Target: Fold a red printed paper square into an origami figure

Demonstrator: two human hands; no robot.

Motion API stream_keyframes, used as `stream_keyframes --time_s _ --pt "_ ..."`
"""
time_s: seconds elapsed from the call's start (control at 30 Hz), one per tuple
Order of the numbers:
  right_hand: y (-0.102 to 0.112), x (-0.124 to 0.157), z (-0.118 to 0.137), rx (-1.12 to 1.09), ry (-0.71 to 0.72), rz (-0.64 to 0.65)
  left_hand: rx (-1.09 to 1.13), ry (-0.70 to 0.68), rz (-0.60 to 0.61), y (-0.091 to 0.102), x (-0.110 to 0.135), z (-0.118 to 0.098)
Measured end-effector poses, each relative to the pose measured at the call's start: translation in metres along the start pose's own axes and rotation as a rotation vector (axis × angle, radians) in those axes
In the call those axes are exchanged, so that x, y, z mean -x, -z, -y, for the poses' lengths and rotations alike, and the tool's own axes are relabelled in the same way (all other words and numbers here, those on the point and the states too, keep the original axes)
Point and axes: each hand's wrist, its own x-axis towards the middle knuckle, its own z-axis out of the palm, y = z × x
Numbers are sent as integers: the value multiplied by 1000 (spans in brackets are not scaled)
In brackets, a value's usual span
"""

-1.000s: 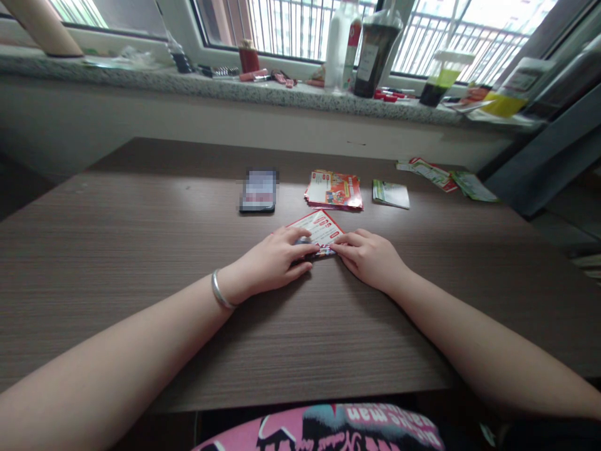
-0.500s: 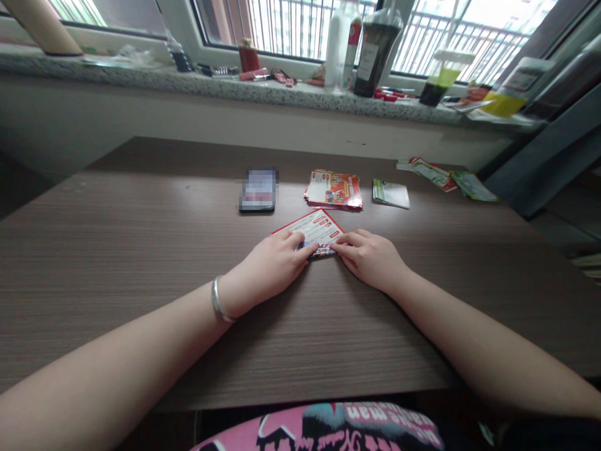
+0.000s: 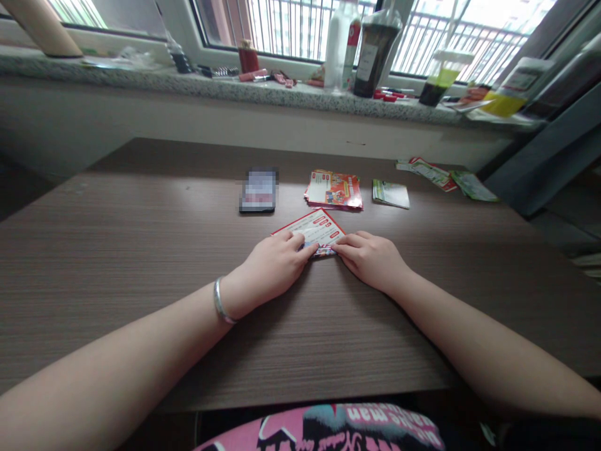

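Leaflet [image 3: 323, 227] lay on table [image 3: 141, 250] toward twelve o'clock, folded strip [image 3: 325, 252] along its near edge. Left hand [image 3: 279, 266], at leaflet's eight o'clock, had just bunched its spread fingers inward; right hand [image 3: 370, 255], at four, barely shifted. Fingertips of each pressed strip; whether thumbs pinched beneath, could not tell. Fold seemed steadied from two sides. Phone [image 3: 258, 191] lay at ten o'clock, card stack [image 3: 335, 190] at one.
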Motion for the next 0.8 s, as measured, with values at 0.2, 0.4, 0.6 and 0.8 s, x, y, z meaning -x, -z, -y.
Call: stream_keyframes --time_s 0.2,0.4,0.6,0.8 --pt "0 -1 -1 14 8 0 -1 0 -15 -2 -1 1" --pt "0 0 1 3 -6 -6 -16 -20 -6 -2 -2 0" --pt "-3 4 -3 -107 -23 -33 -29 4 10 2 -1 -3" --pt "-5 2 -3 -168 69 -42 -53 56 33 5 -1 -4"
